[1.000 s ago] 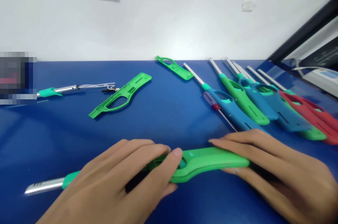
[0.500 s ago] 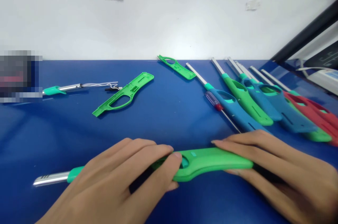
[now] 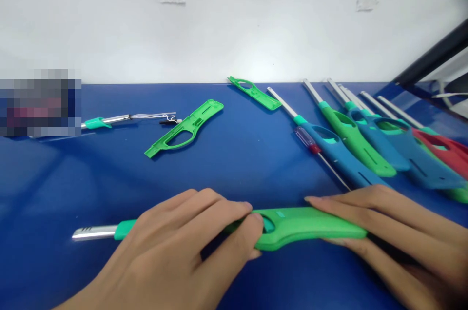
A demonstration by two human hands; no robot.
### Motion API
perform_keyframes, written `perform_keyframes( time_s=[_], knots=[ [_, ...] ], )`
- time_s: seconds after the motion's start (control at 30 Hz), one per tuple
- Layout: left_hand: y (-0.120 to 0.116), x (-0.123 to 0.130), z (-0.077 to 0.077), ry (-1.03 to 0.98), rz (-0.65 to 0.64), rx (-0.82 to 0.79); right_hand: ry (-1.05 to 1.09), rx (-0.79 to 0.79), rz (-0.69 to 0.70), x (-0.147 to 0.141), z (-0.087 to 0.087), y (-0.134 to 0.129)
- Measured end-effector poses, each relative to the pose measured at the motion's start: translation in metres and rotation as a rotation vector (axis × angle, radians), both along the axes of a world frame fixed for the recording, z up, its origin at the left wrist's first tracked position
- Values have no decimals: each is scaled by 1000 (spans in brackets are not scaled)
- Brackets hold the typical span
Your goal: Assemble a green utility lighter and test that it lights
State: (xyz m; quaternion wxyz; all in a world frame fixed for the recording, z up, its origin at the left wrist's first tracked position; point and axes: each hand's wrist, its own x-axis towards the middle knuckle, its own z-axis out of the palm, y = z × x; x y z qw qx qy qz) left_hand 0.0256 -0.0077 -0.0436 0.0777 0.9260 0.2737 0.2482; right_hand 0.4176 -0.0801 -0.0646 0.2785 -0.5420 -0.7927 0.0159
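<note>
A green gas lighter [image 3: 310, 224] with a silver tube and teal collar lies crosswise near the table's front, its nozzle pointing left. My left hand [image 3: 175, 246] is closed around its front part, thumb and fingers beside the trigger opening, hiding much of that section. At the handle's right end, my right hand [image 3: 395, 232] grips it between the thumb below and fingers above. Beyond them lie an open green half-shell [image 3: 186, 129] and a second green half-shell [image 3: 254, 93]. A loose silver tube [image 3: 117, 119] with a teal collar and white wires sits to the left.
Several assembled lighters, among them a blue lighter [image 3: 340, 154], a green lighter [image 3: 360, 144] and a red lighter [image 3: 442, 144], are spread at the right. A screwdriver [image 3: 307, 139] rests against the nearest blue one. A white wall [image 3: 219, 32] rises behind the blue table [image 3: 109, 168].
The whole view has shifted, so the scene appears farther right. Both hands keep the same hold on the green lighter, and nothing has been let go.
</note>
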Motion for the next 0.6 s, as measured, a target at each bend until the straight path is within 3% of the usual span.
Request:
perform_keyframes(
  time_s=[0.13, 0.37, 0.6],
  knots=[
    [1, 6, 9, -22, 35, 15, -60, -17, 126, -6, 10, 8],
    [25, 46, 49, -29, 61, 47, -80, -1, 121, -6, 6, 3],
    [19, 50, 56, -32, 91, 49, -110, -6, 110, -2, -5, -4]
  ],
)
